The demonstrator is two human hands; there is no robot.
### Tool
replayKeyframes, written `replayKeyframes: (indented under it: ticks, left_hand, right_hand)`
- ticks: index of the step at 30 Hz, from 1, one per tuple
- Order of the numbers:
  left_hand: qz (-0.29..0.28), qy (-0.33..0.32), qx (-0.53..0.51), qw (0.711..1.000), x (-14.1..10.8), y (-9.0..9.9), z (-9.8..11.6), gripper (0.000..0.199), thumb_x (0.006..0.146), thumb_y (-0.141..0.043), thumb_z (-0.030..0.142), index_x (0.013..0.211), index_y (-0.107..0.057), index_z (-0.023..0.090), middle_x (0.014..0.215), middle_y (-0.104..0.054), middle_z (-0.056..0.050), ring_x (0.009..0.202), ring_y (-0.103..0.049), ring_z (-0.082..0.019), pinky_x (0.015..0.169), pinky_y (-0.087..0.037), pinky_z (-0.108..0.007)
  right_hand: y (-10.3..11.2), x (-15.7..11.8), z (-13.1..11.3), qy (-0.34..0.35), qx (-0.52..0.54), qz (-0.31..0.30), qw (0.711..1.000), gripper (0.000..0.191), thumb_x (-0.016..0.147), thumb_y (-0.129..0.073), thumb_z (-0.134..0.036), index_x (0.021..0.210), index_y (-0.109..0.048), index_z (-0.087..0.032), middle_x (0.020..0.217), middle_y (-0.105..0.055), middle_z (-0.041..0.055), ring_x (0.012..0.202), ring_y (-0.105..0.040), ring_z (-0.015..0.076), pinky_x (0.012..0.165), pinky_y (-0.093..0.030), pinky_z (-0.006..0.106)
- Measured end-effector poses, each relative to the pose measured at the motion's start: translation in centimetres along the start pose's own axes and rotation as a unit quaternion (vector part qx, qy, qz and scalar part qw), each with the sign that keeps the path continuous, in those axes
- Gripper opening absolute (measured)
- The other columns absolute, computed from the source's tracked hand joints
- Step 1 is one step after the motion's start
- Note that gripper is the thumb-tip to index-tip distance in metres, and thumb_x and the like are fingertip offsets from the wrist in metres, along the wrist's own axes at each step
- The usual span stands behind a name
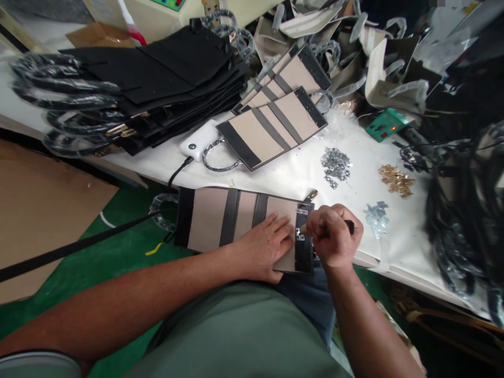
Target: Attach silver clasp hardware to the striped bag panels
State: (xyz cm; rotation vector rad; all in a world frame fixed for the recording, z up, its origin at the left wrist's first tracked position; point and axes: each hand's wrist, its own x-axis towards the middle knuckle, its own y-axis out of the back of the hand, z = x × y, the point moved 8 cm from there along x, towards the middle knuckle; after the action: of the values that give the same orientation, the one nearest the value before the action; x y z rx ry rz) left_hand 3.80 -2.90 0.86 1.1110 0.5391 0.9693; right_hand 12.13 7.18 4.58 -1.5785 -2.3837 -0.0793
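A beige and black bag panel (208,218) lies across the table's front edge, with a wrapped handle loop at its left end. My left hand (265,247) rests flat on its right part, fingers spread. My right hand (334,233) is closed around a dark-handled tool (349,227), whose tip meets a small metal plate (300,234) on the panel's black right strip. A second small plate (302,211) sits higher on that strip. A metal clasp (312,196) sticks out beyond the panel's top right corner.
Stacked black bag pieces (169,68) lie at the back left, near a white device (199,140). More beige panels (271,128) are behind. Piles of silver plates (335,164), gold pieces (396,179) and clear-grey plates (377,218) lie to the right, below a green box (386,125).
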Motion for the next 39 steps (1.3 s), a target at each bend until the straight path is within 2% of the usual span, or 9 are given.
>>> replayKeyframes:
  ticks: [8, 13, 16, 18, 23, 28, 33, 36, 39]
  left_hand:
    - [0.002, 0.01, -0.033, 0.999, -0.1, -0.2, -0.2, 0.081, 0.08, -0.072, 0.051, 0.145, -0.054, 0.007, 0.155, -0.048, -0.023, 0.15, -0.033, -0.041, 0.129, -0.018, -0.057]
    - [0.009, 0.003, -0.01, 1.0, -0.1, 0.0, -0.1, 0.08, 0.083, -0.069, 0.056, 0.142, -0.056, 0.004, 0.151, -0.052, -0.024, 0.148, -0.035, -0.042, 0.128, -0.019, -0.057]
    - [0.009, -0.001, 0.001, 1.0, -0.1, 0.0, -0.1, 0.077, 0.082, -0.069, 0.056, 0.138, -0.06, 0.004, 0.149, -0.054, -0.024, 0.147, -0.036, -0.043, 0.128, -0.017, -0.057]
    - [0.006, -0.004, 0.004, 1.0, -0.1, -0.1, 0.0, 0.076, 0.083, -0.069, 0.055, 0.138, -0.06, 0.004, 0.149, -0.054, -0.024, 0.148, -0.035, -0.043, 0.129, -0.016, -0.057]
    - [0.0, -0.001, -0.01, 1.0, 0.1, 0.0, -0.1, 0.078, 0.085, -0.066, 0.058, 0.141, -0.058, 0.004, 0.15, -0.053, -0.025, 0.148, -0.036, -0.043, 0.128, -0.02, -0.057]
    - [-0.009, 0.001, -0.002, 1.0, 0.1, -0.2, 0.0, 0.079, 0.083, -0.069, 0.054, 0.141, -0.057, 0.003, 0.151, -0.052, -0.025, 0.15, -0.033, -0.043, 0.129, -0.017, -0.058]
    - [-0.004, 0.007, -0.004, 1.0, -0.1, -0.4, 0.0, 0.08, 0.082, -0.07, 0.056, 0.142, -0.056, 0.004, 0.153, -0.051, -0.025, 0.151, -0.034, -0.041, 0.129, -0.018, -0.057]
    - [0.01, 0.006, -0.006, 1.0, -0.4, -0.5, -0.1, 0.082, 0.08, -0.073, 0.052, 0.144, -0.056, 0.005, 0.155, -0.05, -0.024, 0.152, -0.033, -0.041, 0.131, -0.015, -0.056]
    - [0.036, 0.001, -0.013, 0.999, -0.6, -0.4, -0.2, 0.08, 0.077, -0.075, 0.046, 0.143, -0.057, 0.006, 0.156, -0.05, -0.022, 0.154, -0.031, -0.039, 0.132, -0.013, -0.055]
  right_hand:
    - [-1.8, -0.1, 0.4, 0.005, -0.172, -0.088, 0.981, 0.038, 0.092, -0.07, -0.043, 0.063, -0.056, -0.022, 0.059, -0.055, -0.002, 0.054, -0.047, 0.0139, 0.053, -0.041, 0.029]
    - [-0.9, 0.7, -0.7, -0.009, -0.092, -0.058, 0.994, 0.039, 0.094, -0.068, -0.037, 0.062, -0.052, -0.023, 0.054, -0.05, -0.0035, 0.048, -0.044, 0.0133, 0.047, -0.037, 0.028]
    - [-0.7, 1.2, -3.0, 0.025, 0.017, -0.035, 0.999, 0.033, 0.092, -0.068, -0.033, 0.064, -0.053, -0.023, 0.051, -0.045, -0.0057, 0.042, -0.039, 0.0122, 0.043, -0.035, 0.028]
    - [-0.6, 1.0, -3.8, 0.052, 0.031, -0.027, 0.998, 0.032, 0.091, -0.07, -0.035, 0.065, -0.055, -0.023, 0.051, -0.045, -0.0058, 0.042, -0.04, 0.0123, 0.044, -0.036, 0.029]
    - [-0.2, -0.2, -1.3, -0.001, -0.027, -0.018, 0.999, 0.037, 0.095, -0.067, -0.032, 0.064, -0.049, -0.023, 0.052, -0.047, -0.0053, 0.045, -0.043, 0.0125, 0.048, -0.036, 0.029]
    - [0.0, -0.2, -0.6, 0.03, 0.003, -0.009, 1.0, 0.036, 0.094, -0.067, -0.036, 0.065, -0.051, -0.023, 0.054, -0.048, -0.005, 0.047, -0.045, 0.0133, 0.049, -0.038, 0.03]
    - [2.5, -2.3, -0.2, -0.042, -0.071, 0.018, 0.996, 0.042, 0.092, -0.071, -0.043, 0.062, -0.05, -0.023, 0.055, -0.05, -0.0039, 0.05, -0.045, 0.0129, 0.05, -0.039, 0.028]
    - [6.3, -7.0, -0.3, -0.139, -0.1, 0.076, 0.982, 0.046, 0.093, -0.068, -0.053, 0.063, -0.049, -0.023, 0.053, -0.049, -0.0037, 0.048, -0.044, 0.0124, 0.048, -0.038, 0.027]
    - [9.0, -12.8, 1.7, -0.285, -0.184, 0.117, 0.933, 0.052, 0.09, -0.067, -0.063, 0.062, -0.053, -0.021, 0.05, -0.05, -0.0029, 0.045, -0.042, 0.0115, 0.044, -0.034, 0.025]
